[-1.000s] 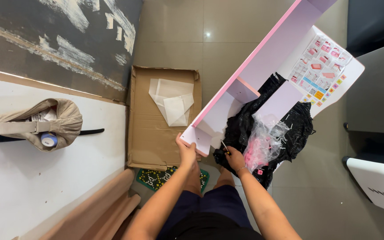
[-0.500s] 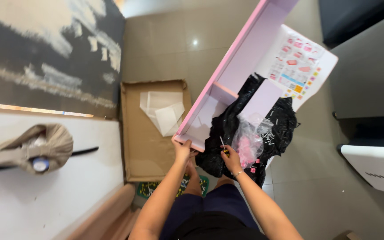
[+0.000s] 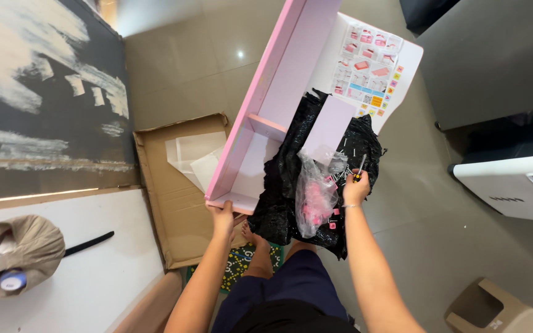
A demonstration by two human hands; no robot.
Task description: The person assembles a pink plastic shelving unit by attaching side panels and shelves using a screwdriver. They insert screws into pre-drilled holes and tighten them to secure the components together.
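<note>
Tan bag (image 3: 16,250) left, beige stool (image 3: 507,308) bottom rt.

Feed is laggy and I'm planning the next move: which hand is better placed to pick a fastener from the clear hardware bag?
Right, probably. The right hand holds a screwdriver directly beside the clear hardware bag on the black plastic sheet. The left hand grips the pink shelf unit's near end, farther from the bag.

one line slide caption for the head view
Left hand grips pink shelf panel; right hand holds screwdriver over black plastic sheet.
</note>
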